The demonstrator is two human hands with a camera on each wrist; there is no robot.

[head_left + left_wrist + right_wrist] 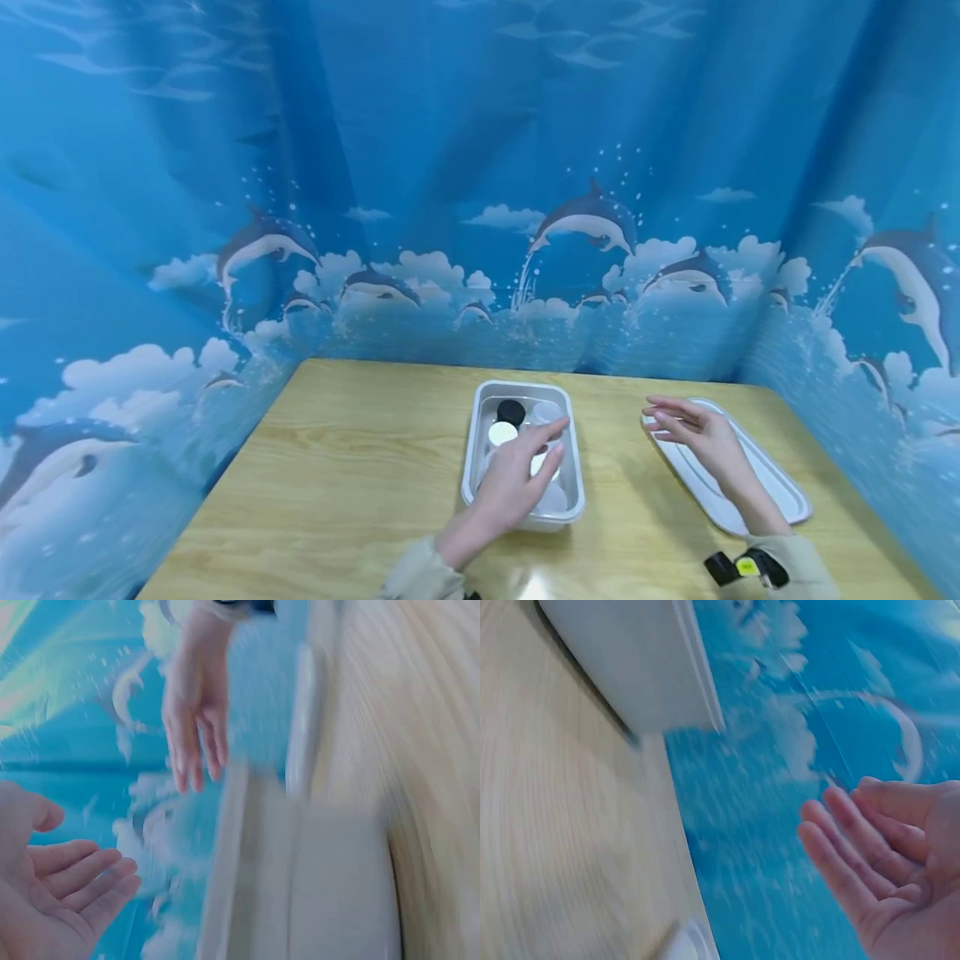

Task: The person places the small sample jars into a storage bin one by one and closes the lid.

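A white rectangular container [486, 400] stands near the middle of the table, holding several round pieces, among them a black disc [511, 412] and a white disc [502, 432]. My left hand [513, 479] hovers over this container with its fingers spread and nothing in them; part of the contents is hidden beneath it. In the left wrist view, the same hand [67, 892] is beside the container's wall [322, 885]. To the right, my right hand [701, 437] is held above a white lid-like tray [780, 492], fingers relaxed. The right wrist view shows this hand [885, 855] with nothing in it.
The wooden table [360, 442] reaches back to a blue curtain [450, 167] printed with dolphins, which also runs along both sides. A dark band with a yellow-green face [747, 567] is on the right wrist.
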